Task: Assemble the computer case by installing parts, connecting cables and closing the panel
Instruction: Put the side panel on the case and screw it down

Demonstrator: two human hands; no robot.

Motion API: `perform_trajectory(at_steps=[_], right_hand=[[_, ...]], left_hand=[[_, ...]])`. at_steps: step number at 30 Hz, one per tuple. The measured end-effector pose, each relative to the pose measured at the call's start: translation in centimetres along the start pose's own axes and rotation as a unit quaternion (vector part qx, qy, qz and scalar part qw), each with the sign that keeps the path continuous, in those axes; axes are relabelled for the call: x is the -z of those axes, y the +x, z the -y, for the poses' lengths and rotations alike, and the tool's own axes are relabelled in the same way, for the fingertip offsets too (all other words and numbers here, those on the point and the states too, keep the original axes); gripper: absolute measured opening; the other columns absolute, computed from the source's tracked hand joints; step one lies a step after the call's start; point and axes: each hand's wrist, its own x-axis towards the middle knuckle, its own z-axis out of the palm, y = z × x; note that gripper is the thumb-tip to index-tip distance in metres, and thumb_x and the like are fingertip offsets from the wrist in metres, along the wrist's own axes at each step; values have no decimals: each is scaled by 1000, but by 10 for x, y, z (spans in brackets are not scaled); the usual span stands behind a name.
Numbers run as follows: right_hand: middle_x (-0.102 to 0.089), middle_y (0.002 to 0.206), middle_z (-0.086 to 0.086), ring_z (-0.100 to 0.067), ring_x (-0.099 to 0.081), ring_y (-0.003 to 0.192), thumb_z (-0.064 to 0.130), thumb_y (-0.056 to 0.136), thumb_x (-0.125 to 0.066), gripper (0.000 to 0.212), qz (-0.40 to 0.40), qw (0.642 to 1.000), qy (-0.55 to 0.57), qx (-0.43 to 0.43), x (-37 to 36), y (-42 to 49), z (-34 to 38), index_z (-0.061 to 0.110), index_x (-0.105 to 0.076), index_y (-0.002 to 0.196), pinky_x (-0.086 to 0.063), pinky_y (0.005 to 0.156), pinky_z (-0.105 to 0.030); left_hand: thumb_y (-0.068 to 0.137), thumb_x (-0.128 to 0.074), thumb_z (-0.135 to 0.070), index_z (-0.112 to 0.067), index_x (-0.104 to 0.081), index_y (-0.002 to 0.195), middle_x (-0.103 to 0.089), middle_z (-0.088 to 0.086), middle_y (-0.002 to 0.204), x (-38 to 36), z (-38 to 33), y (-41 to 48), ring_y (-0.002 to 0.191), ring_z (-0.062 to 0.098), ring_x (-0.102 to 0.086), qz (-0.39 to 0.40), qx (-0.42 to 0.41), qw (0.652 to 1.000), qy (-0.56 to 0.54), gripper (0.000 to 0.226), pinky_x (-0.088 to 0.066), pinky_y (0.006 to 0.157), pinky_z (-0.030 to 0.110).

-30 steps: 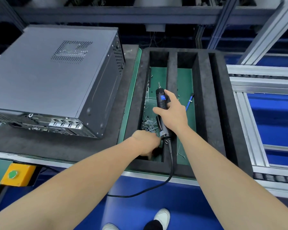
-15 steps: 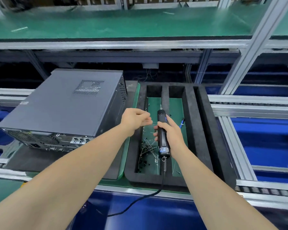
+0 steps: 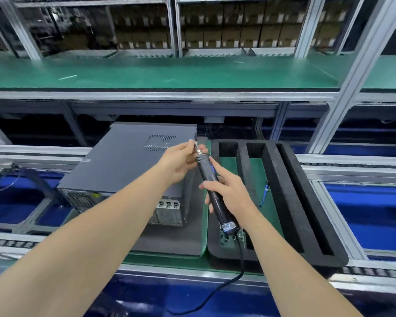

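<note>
The closed grey computer case [image 3: 124, 165] lies on its side on a dark foam pad, its rear ports facing me. My right hand [image 3: 229, 191] grips a black corded electric screwdriver [image 3: 212, 184], raised and tilted up to the left above the case's right edge. My left hand [image 3: 181, 161] pinches at the screwdriver's metal tip, with something small between the fingertips that I cannot make out. The cord hangs down past the bench's front edge.
A black foam tray [image 3: 290, 193] with long slots stands to the right of the case; loose screws lie at its near end, and a blue-handled tool [image 3: 264, 193] in a middle slot. A green shelf [image 3: 169, 72] runs above at the back. Aluminium conveyor rails flank the bench.
My right hand lifted the screwdriver out of the tray and swung it left toward the case. My left hand came up from the screws in the tray to the screwdriver's tip. My view tilted upward.
</note>
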Motion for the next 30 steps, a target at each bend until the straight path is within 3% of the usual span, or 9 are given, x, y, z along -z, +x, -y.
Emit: perform_trajectory(at_steps=[2,6,10,12,15,20,24,28,30], right_hand=[[-73,89,-16,-31,-63,62,7,94,-70,78,4,999,-34,7,-23,-2,3,38,-40,159,-56,51,-36],[-72,91,-17,-30,-64,63,9,93,-73,77,8,998,-57,13,-73,-8,4,38,-42,158,-56,53,-33],[-70,83,-15,-29,-63,59,11,91,-75,73,19,999,-35,13,-131,-16,1,51,-52,148,-56,52,-35],[-67,82,-22,-30,-62,59,12,89,-76,73,26,999,-29,13,-163,-21,0,61,-55,138,-57,51,-37],[-64,98,-36,-31,-63,63,17,87,-76,70,34,999,-21,12,-196,-29,1,67,-56,132,-57,52,-38],[-69,95,-28,-33,-64,63,14,89,-75,75,29,999,-32,-2,-239,-38,-1,48,-49,151,-58,53,-40],[-71,97,-26,-34,-63,62,15,85,-77,76,33,999,-31,-25,-264,-46,-2,45,-52,150,-57,52,-38],[-73,100,-24,-31,-63,62,10,88,-73,66,35,997,0,-62,-287,-56,-7,34,-56,147,-56,49,-35],[-74,104,-24,-30,-63,64,9,94,-71,56,33,996,15,-87,-300,-62,-14,29,-56,143,-55,50,-34]], left_hand=[[106,-50,-26,-10,-62,106,-78,0,94,23,-9,-11,91,14,-75,5,-7,1000,6,20,-57,75,28],[107,-47,-18,-4,-59,115,-79,5,97,76,-29,-33,97,21,-75,36,-19,999,31,20,-61,80,31],[109,-43,-17,-5,-57,114,-78,3,101,130,-42,-60,100,19,-75,57,-14,998,3,20,-61,78,27],[109,-43,-20,-6,-57,114,-78,2,103,155,-45,-73,101,17,-74,56,-9,998,-8,21,-61,76,26],[109,-43,-21,-5,-57,112,-78,5,106,182,-45,-86,102,17,-74,56,3,997,-45,21,-60,74,26],[108,-44,-20,-4,-58,113,-76,8,112,222,-47,-109,109,18,-72,69,1,995,-71,22,-59,91,32],[108,-42,-18,-8,-56,106,-76,10,112,249,-47,-126,112,22,-70,81,-10,995,-57,17,-55,99,36],[109,-42,-19,-8,-55,106,-73,15,119,271,-42,-143,106,20,-73,73,-2,997,-5,17,-60,77,26],[109,-42,-21,-11,-57,104,-75,10,115,279,-35,-151,96,13,-74,53,33,998,1,19,-58,80,29]])
